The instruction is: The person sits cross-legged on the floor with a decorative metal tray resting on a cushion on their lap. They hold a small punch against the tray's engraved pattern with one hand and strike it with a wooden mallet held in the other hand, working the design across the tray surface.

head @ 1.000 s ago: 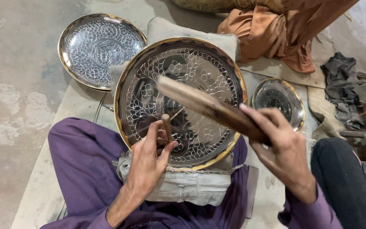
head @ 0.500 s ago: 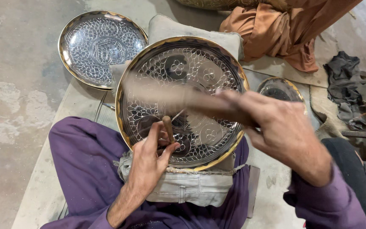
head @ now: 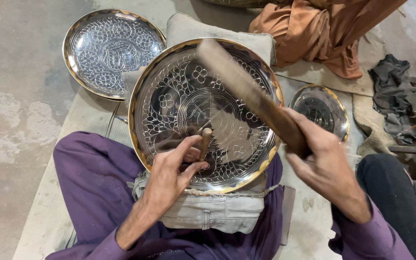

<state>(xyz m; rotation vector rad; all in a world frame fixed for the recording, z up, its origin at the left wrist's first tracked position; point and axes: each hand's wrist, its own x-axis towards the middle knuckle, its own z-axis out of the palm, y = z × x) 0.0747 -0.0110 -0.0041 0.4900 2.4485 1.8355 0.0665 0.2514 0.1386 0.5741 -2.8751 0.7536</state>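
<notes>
Your left hand [head: 169, 175] has its grip closed on a short brown metal punch [head: 204, 143], pinched between thumb and fingers, tip set on the large round silver engraved tray with a gold rim [head: 169, 103]. The tray rests tilted on a grey cushion [head: 203, 214] over your purple-clothed lap. Your right hand [head: 326, 168] is wrapped tight around the long dark wooden mallet [head: 246, 91], raised above the punch head and blurred. Step in hand, by my reading: chasing the pattern. The next blow needs the punch steady and the mallet face square. A smaller engraved tray [head: 114, 50] lies on the floor, a small bowl [head: 321, 108] beside you.
</notes>
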